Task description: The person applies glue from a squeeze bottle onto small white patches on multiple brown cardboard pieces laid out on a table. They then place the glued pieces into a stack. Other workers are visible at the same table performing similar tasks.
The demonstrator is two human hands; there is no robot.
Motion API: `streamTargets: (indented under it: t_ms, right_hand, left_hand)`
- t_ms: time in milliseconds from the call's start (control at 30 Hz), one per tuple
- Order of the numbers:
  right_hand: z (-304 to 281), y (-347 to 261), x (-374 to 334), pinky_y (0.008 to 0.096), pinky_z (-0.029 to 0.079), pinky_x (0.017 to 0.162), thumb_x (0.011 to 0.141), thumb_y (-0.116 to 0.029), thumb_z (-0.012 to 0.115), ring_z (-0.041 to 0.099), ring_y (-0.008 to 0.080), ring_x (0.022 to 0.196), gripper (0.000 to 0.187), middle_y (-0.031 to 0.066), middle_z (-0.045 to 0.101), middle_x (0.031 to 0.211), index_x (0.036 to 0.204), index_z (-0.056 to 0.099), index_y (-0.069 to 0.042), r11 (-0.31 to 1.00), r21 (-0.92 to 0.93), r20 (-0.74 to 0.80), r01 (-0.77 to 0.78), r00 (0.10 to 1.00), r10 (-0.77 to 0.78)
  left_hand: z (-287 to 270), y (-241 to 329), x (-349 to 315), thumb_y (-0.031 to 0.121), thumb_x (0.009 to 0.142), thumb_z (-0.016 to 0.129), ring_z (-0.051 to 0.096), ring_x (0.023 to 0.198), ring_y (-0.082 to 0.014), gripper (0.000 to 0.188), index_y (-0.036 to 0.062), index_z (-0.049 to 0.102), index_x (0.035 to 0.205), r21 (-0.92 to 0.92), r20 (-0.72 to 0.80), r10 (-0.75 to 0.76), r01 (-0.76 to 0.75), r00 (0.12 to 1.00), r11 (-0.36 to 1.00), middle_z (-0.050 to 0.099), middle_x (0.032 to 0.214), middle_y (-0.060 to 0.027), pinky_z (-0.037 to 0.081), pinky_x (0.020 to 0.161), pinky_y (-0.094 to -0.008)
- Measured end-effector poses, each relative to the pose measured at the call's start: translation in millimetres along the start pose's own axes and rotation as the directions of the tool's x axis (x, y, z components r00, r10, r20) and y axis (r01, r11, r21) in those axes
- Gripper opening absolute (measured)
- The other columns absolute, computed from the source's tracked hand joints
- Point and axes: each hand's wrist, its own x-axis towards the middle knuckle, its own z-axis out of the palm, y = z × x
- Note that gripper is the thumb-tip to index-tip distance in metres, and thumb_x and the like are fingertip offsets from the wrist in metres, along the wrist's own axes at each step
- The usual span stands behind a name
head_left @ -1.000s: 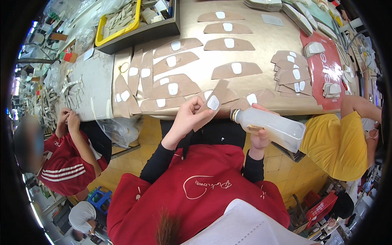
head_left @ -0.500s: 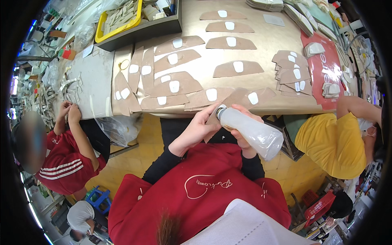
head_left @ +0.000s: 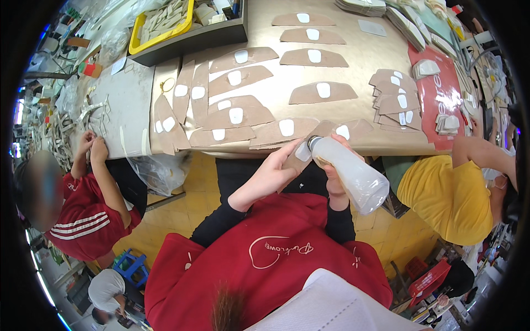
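Observation:
My left hand (head_left: 271,174) grips a curved brown piece (head_left: 299,156) with a white patch on it, above the table's near edge. Wrapped round a translucent plastic bottle (head_left: 353,174), my right hand (head_left: 335,182) keeps it tilted, its narrow neck pointing up and left. The neck lies beside the white patch; whether it touches cannot be made out. Similar brown pieces (head_left: 322,94) with white patches lie spread on the table in front of me. Several overlap in a fanned stack (head_left: 398,102) to the right.
A black tray (head_left: 193,47) with a yellow basket (head_left: 135,38) stands at the back left. Red sheeting (head_left: 433,99) with stacks of white pieces lies right. A co-worker in red (head_left: 91,220) sits left, one in yellow (head_left: 444,198) right. A plastic bag (head_left: 163,174) hangs from the table edge.
The bottle in my right hand has moved slightly right, its neck away from my left hand. More of the held brown piece and its white patch now shows.

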Motion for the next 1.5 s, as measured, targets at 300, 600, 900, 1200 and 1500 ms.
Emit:
streamTargets:
  t_ms: [300,600,900,1200,1500]
  right_hand:
    - [-2.7,6.7,-0.8,0.0278,0.055,0.064,0.073,-0.013,0.086,0.069,0.0230,0.070,0.056,0.0142,0.072,0.108,0.121,0.061,0.000,0.999,0.044,0.044,-0.015,0.999,0.013]
    - [-4.9,3.9,-0.3,0.0315,0.057,0.073,0.072,-0.013,0.085,0.072,0.0301,0.086,0.065,0.0180,0.071,0.107,0.129,0.055,-0.003,0.997,0.068,0.116,-0.019,0.993,0.011]
    - [-2.7,5.7,-1.4,0.0324,0.055,0.069,0.077,-0.020,0.083,0.071,0.0304,0.081,0.058,0.0185,0.071,0.103,0.125,0.057,0.000,0.965,0.218,0.007,0.145,0.989,-0.150]
    - [-5.5,6.6,0.6,0.0318,0.056,0.074,0.078,-0.016,0.082,0.071,0.0274,0.086,0.054,0.0186,0.071,0.104,0.123,0.056,0.001,0.991,0.068,0.096,0.117,0.988,-0.123]
    - [7.3,42.7,-18.3,0.0405,0.053,0.089,0.089,-0.038,0.066,0.067,0.0313,0.094,0.058,0.0234,0.066,0.107,0.124,0.053,0.007,0.975,0.212,-0.296,-0.067,0.946,0.130]
  left_hand:
    - [-6.1,7.5,-0.3,-0.006,0.087,0.052,0.057,0.100,-0.0073,0.070,0.0016,0.028,0.152,-0.182,-0.007,0.034,-0.035,0.999,0.983,0.054,0.128,-0.0066,0.048,0.083,-0.0225]
    - [-6.4,16.2,-2.7,-0.006,0.086,0.052,0.058,0.089,-0.0065,0.070,0.0032,0.030,0.152,-0.170,0.002,-0.006,0.006,1.000,0.985,0.057,0.122,-0.0056,0.049,0.074,-0.0212]
    - [0.3,5.9,3.5,-0.008,0.084,0.055,0.057,0.110,-0.0105,0.070,0.0018,0.034,0.150,-0.044,-0.005,0.143,-0.143,0.990,0.989,0.055,0.131,-0.0071,0.047,0.091,-0.0244]
    - [5.4,8.6,0.8,-0.007,0.080,0.050,0.055,0.092,-0.0058,0.067,-0.0013,0.039,0.146,-0.246,-0.085,0.060,-0.079,0.995,0.966,0.059,0.112,-0.0030,0.047,0.078,-0.0212]
    - [-15.4,11.5,-2.5,-0.004,0.082,0.062,0.058,0.099,-0.0069,0.067,0.0009,0.041,0.145,-0.300,-0.011,0.037,-0.039,0.999,0.953,0.062,0.117,-0.0018,0.048,0.083,-0.0216]
